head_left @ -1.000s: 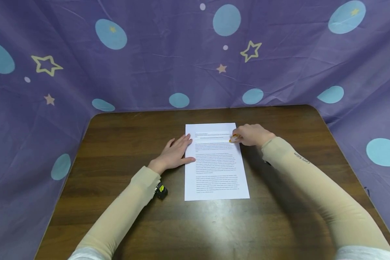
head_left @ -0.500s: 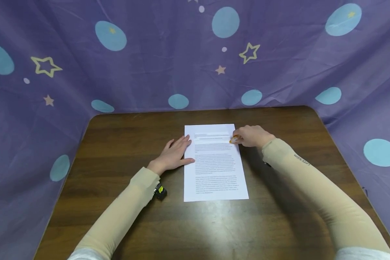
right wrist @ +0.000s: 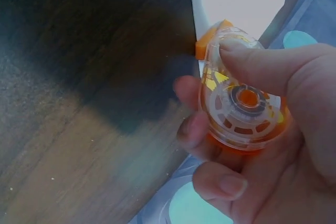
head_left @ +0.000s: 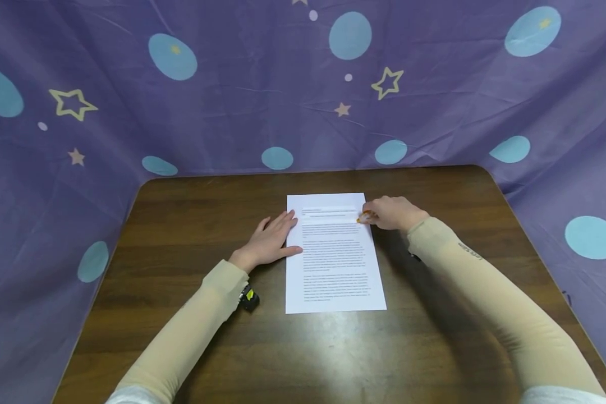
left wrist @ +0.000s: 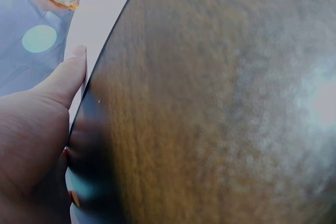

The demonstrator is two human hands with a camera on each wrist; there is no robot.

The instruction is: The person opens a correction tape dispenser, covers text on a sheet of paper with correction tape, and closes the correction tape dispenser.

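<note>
A printed sheet of paper (head_left: 333, 292) lies flat on the wooden table, lines of text running across it. My left hand (head_left: 269, 240) rests spread on its left edge, fingertips and thumb on the paper. In the left wrist view the thumb (left wrist: 65, 80) lies along the sheet's edge. My right hand (head_left: 395, 213) is at the sheet's upper right edge and grips a correction tape dispenser (right wrist: 244, 98), clear with orange parts and a wheel inside. Its orange tip (right wrist: 202, 48) is at the paper's edge; whether it touches, I cannot tell.
The brown wooden table (head_left: 192, 224) extends around the sheet on all sides. A purple curtain (head_left: 222, 112) with stars and blue ovals hangs behind and beside it. A small black device (head_left: 249, 297) is strapped at the left wrist.
The head view has shifted very slightly. Both hands keep nearly the same place, the right hand still gripping the correction tape dispenser at the sheet's right edge.
</note>
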